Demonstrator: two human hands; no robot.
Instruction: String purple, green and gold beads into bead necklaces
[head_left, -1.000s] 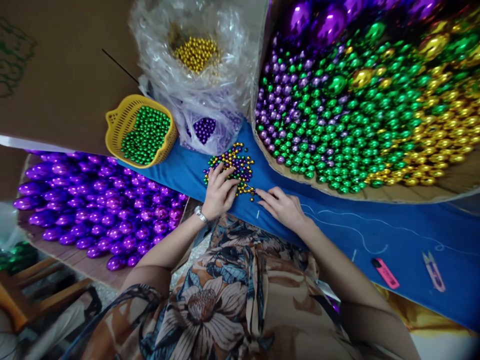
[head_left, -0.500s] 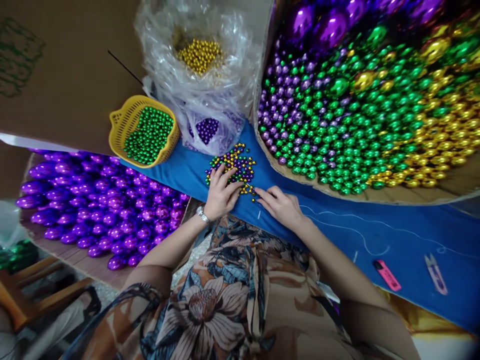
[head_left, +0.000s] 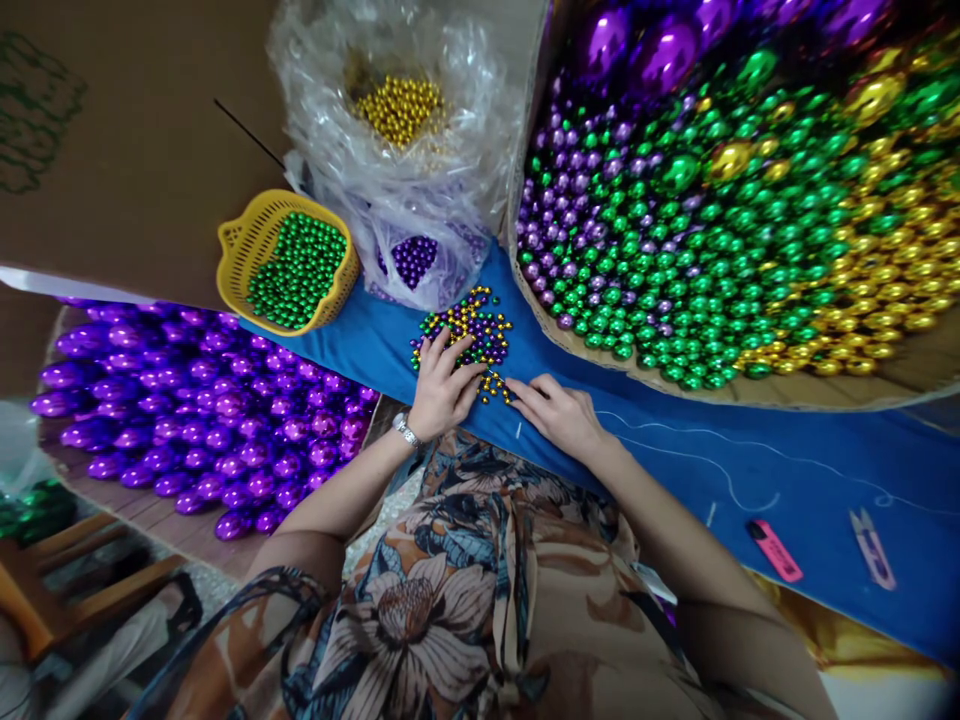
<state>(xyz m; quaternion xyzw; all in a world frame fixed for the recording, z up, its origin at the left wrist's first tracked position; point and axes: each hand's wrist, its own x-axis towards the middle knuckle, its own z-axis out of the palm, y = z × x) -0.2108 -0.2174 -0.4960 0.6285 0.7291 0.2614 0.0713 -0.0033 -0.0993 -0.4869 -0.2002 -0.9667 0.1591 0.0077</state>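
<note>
Small gold, purple and green beads [head_left: 480,325] lie in a loose heap on a blue cloth [head_left: 525,310]. My left hand [head_left: 446,388] rests at the near side of the heap, its fingers spread over the beads and the thumb side turned to the right. At the heap's lower right edge, my right hand [head_left: 561,412] is closed in a pinch, fingertips beside several gold beads. What the pinch holds is too small to make out. A thin white thread [head_left: 697,432] trails rightward over the cloth from near my right hand.
A yellow basket [head_left: 227,270] of green beads and plastic bags [head_left: 472,100] of gold and purple beads stand behind. A large carton [head_left: 750,397] of shiny beads is at the right, big purple baubles [head_left: 225,430] at the left. A pink marker [head_left: 775,550] and thread snips [head_left: 872,550] lie right.
My right hand has shifted very slightly left, toward the beads. Some gold beads near its fingertips have moved a little. My left hand has stayed in place.
</note>
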